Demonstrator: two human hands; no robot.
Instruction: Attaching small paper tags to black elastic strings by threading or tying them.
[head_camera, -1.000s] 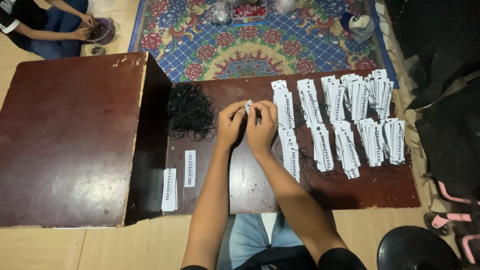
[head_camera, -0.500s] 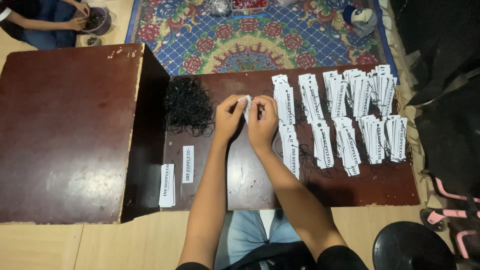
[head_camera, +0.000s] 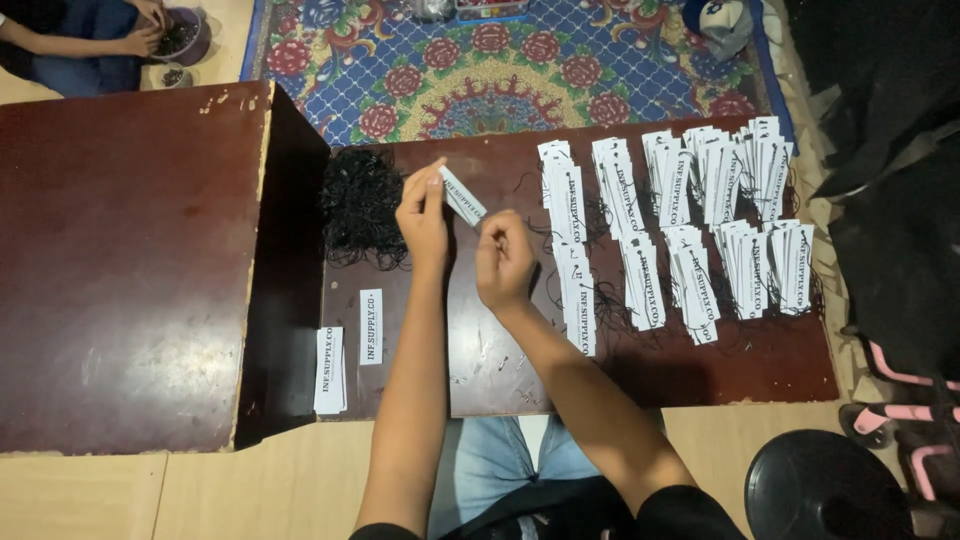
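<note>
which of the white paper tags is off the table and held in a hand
The narrow white paper tag pinched in the left hand grip, tilted above the low dark brown table. All other tags lie flat, in rows at right or two near the front-left edge.

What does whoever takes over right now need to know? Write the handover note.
Left hand: pinches one white tag, raised above the low table.
Right hand: closed just below the tag's end; whether it holds a thread cannot be told.
Thread pile: black, on the table left of the hands.
Done: rows of tags with threads laid out right of the hands.
Left: loose tags lie by the table's left edge, no threads visible on them.
</note>
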